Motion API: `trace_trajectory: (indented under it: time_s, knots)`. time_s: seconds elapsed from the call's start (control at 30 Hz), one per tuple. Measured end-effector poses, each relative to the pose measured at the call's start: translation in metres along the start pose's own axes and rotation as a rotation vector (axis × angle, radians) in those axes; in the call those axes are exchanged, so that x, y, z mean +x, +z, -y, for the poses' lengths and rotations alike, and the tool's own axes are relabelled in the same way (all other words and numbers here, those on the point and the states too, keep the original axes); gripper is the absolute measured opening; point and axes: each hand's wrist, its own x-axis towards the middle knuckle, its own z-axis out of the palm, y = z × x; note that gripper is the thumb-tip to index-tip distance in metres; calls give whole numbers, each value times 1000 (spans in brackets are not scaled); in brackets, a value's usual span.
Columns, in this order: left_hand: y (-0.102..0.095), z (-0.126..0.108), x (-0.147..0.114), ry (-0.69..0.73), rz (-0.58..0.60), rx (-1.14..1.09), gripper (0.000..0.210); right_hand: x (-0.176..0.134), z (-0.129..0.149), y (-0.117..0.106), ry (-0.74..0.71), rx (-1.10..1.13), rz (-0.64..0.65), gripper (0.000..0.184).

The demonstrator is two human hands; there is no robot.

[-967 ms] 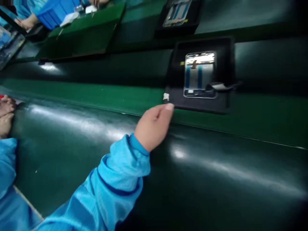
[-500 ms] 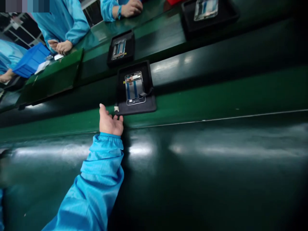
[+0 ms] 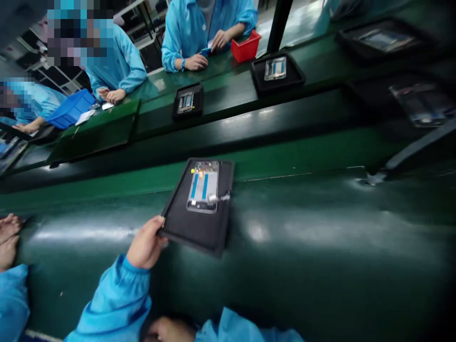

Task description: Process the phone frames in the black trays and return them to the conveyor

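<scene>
A black tray point(image 3: 192, 228) lies on the dark green table in front of me, its far end on the lighter green strip. In its recess sits a silver phone frame point(image 3: 203, 186) with two blue stripes and a small loose tab at its lower right. My left hand point(image 3: 146, 247) is shut on the tray's near-left corner, thumb on top. My right hand point(image 3: 167, 330) shows only partly at the bottom edge, close to my body and away from the tray. Its fingers are too cut off to read.
Across the belt sit people in blue coats, with two more black trays point(image 3: 188, 102) point(image 3: 277, 71) holding phone frames, a red bin point(image 3: 245, 47) and a blue bin point(image 3: 71, 108). Dark trays point(image 3: 420, 102) lie at the right. A co-worker's hands point(image 3: 7, 237) rest at the far left.
My left hand reached the tray's corner on the green strip, gripped it and pulled the tray toward me onto the dark table. My right hand came into view at the bottom.
</scene>
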Motion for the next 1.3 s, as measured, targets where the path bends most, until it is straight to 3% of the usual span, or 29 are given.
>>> trace_trajectory:
  time_s: [0.1,0.2,0.27,0.37,0.5,0.57,0.67,0.73,0.87,1.0,1.07,1.23,1.3]
  knots:
    - [-50,16,-44,-103,95,119,20,-21,7,27,49,-41,159,21]
    - [-73,37,-64,-182,117,169,26,-46,10,44,-4,-90,202,24]
    - [-76,51,-66,-218,141,203,25,-60,11,49,-45,-99,190,26]
    - [-73,64,-66,-243,185,247,25,-81,8,53,14,-83,160,27]
    - [-71,60,-63,-291,249,341,24,-105,4,57,121,-33,-20,27]
    - [-75,53,-56,-204,192,473,26,-113,4,59,162,-12,-27,28]
    - [-87,52,-44,152,-118,819,22,-122,5,58,185,26,9,27]
    - [-97,62,-43,358,-266,1017,20,-127,5,53,229,69,-59,29]
    - [-114,97,-59,624,-234,1209,28,-144,2,28,383,114,-382,35]
    - [-119,115,-73,668,-295,1265,33,-156,-1,-2,389,-127,-671,42]
    - [-118,116,-73,681,-308,1262,33,-158,-4,-10,346,-292,-747,48]
    - [-118,114,-73,716,-310,1226,35,-155,-15,-12,298,-444,-486,41]
    - [-116,116,-77,702,-314,1214,36,-155,-17,-13,363,-464,-477,37]
